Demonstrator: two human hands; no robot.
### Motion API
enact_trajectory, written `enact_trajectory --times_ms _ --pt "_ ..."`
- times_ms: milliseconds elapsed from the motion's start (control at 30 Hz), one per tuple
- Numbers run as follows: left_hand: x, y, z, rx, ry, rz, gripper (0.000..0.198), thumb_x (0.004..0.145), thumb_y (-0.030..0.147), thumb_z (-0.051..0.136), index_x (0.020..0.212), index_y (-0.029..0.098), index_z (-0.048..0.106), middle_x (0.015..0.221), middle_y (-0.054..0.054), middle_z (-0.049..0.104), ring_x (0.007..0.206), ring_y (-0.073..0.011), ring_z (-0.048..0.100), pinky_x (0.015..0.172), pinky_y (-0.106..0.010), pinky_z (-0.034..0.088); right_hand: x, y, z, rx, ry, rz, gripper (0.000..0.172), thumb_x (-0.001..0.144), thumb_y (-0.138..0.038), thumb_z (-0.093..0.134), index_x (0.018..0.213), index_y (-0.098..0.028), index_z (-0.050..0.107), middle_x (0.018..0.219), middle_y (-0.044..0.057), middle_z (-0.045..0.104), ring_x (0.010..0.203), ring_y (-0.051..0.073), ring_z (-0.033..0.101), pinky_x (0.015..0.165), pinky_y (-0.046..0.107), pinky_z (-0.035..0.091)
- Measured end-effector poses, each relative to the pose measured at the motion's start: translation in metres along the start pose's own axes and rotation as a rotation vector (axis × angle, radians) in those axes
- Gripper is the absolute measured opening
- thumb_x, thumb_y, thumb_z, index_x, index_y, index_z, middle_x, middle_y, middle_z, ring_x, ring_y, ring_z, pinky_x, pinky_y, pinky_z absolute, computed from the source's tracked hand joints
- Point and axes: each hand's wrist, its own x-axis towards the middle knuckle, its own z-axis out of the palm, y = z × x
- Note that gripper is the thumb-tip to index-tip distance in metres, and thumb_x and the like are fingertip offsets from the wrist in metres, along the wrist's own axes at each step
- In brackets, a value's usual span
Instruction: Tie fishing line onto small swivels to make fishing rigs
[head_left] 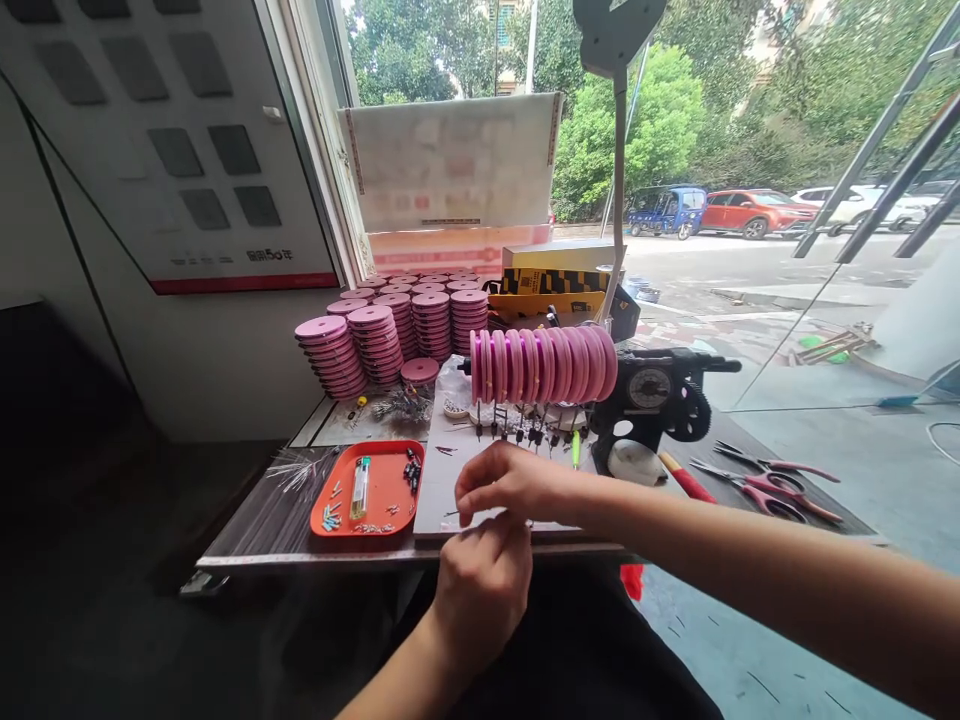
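Observation:
My left hand [484, 578] is closed in a fist-like pinch at the front edge of the table, and what it holds, if anything, is hidden. Just above it my right hand [514, 482] bends down with thumb and fingers pinched together; any item between them is too small to make out. The hands touch or overlap over a pale board [435, 490]. Behind them, a row of pink spools [544, 366] sits on the shaft of a black winder [649, 390] with a round dial. Small dark pieces [517, 434] hang below the spools.
An orange tray [321, 512] left of the hands holds a clear tube [361, 488] and small fittings. Stacked pink spools [330, 358] stand behind. Pliers and scissors [776, 485] lie at the right, near a red-handled tool [686, 478]. A lamp arm [619, 180] rises behind the winder.

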Motion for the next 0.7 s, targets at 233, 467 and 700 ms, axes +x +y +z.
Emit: enact_trajectory --times_ms 233,467,700 --pt "0.004 0.011 0.008 -0.649 -0.130 -0.611 0.006 0.059 0.015 0.068 0.054 0.015 0.064 0.057 -0.001 0.061 0.047 -0.0084 0.041 0.043 -0.020 0.029 -0.094 0.006 -0.003 -0.442 0.521 -0.356 0.011 0.086 -0.014 0.049 0.082 -0.016 0.059 0.073 0.004 0.061 0.067 0.014 0.051 0.064 0.026 0.040" --pt "-0.001 0.013 0.017 -0.982 -0.119 -0.989 0.013 0.054 0.013 0.072 0.059 0.013 0.060 0.062 -0.001 0.064 0.042 -0.0015 0.035 0.039 -0.012 0.028 -0.121 0.059 0.032 -0.648 0.622 -0.458 0.026 0.090 -0.012 0.039 0.072 -0.017 0.058 0.059 0.001 0.055 0.056 0.013 0.042 0.055 0.026 0.035" --pt "-0.002 0.015 0.021 -1.088 -0.047 -1.137 0.014 0.058 0.002 0.069 0.063 0.012 0.061 0.060 -0.002 0.066 0.044 -0.0034 0.048 0.036 -0.010 0.031 -0.120 0.068 0.042 -0.759 0.606 -0.544 0.025 0.091 -0.013 0.037 0.084 -0.016 0.061 0.061 0.002 0.056 0.057 0.014 0.045 0.054 0.027 0.034"
